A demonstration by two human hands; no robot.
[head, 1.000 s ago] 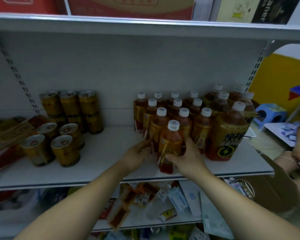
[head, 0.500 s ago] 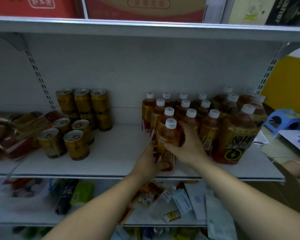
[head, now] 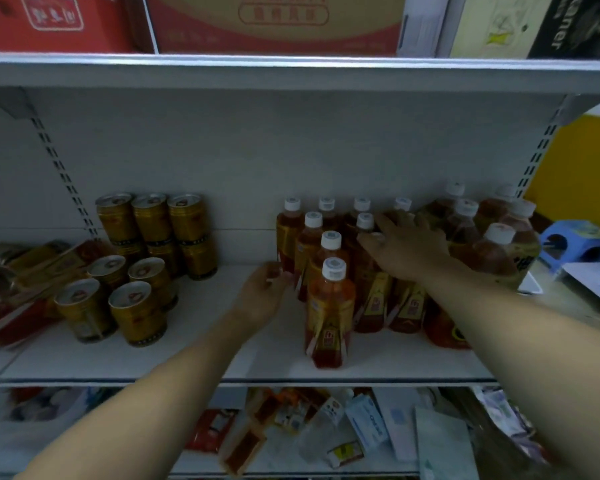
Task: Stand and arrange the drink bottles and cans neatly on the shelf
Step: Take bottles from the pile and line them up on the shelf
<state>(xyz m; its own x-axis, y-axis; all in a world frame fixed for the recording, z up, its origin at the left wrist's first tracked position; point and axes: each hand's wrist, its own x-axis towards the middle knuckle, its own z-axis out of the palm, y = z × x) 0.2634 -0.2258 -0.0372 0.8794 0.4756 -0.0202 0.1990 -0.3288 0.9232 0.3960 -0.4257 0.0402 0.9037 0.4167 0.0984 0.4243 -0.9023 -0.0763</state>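
Observation:
Several amber tea bottles with white caps stand in rows on the white shelf (head: 243, 368). The front bottle (head: 329, 317) stands upright near the shelf's front edge, free of both hands. My left hand (head: 262, 292) hovers just left of the bottle rows, fingers loosely bent, holding nothing. My right hand (head: 404, 247) reaches in flat over the tops of the middle bottles, fingers stretched out. Larger amber bottles (head: 492, 258) stand at the right. Gold cans (head: 136, 310) stand at the left, some stacked two high at the back (head: 153, 233).
Flattened red and gold cartons (head: 21, 292) lie at the far left of the shelf. Red boxes (head: 274, 22) sit on the shelf above. The lower shelf holds scattered packets and a lying bottle (head: 326, 434). A blue stool (head: 575, 240) stands off to the right.
Both hands have let go of the front bottle, which now stands alone. My right hand moved up and back over the bottle tops; my left hand drew away to the left.

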